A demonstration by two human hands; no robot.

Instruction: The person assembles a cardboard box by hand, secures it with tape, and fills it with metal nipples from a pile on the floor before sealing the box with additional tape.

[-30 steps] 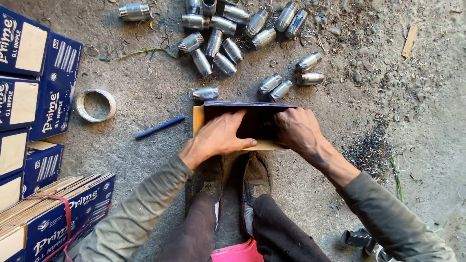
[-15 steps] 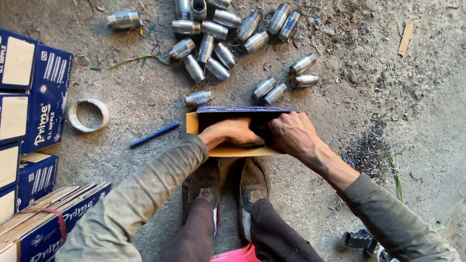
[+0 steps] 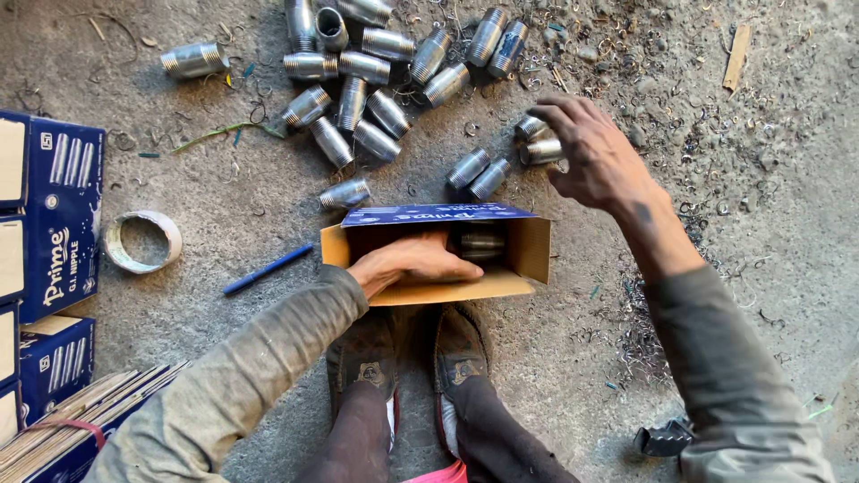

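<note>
The left hand (image 3: 413, 261) reaches into the open cardboard box (image 3: 533, 250), and its fingertips are hidden behind the blue flap, so whether they grip anything cannot be told. Only two pipe nipples in the box (image 3: 482, 246) show; the rest of the interior is covered. The right hand (image 3: 592, 154) hides most of two nipples under its fingers (image 3: 541, 143); whether it grips them is unclear. The stacked blue cartons (image 3: 54, 224) are cut off by the left edge. A dark object (image 3: 664, 438) beside the right sleeve is too obscured to identify.
</note>
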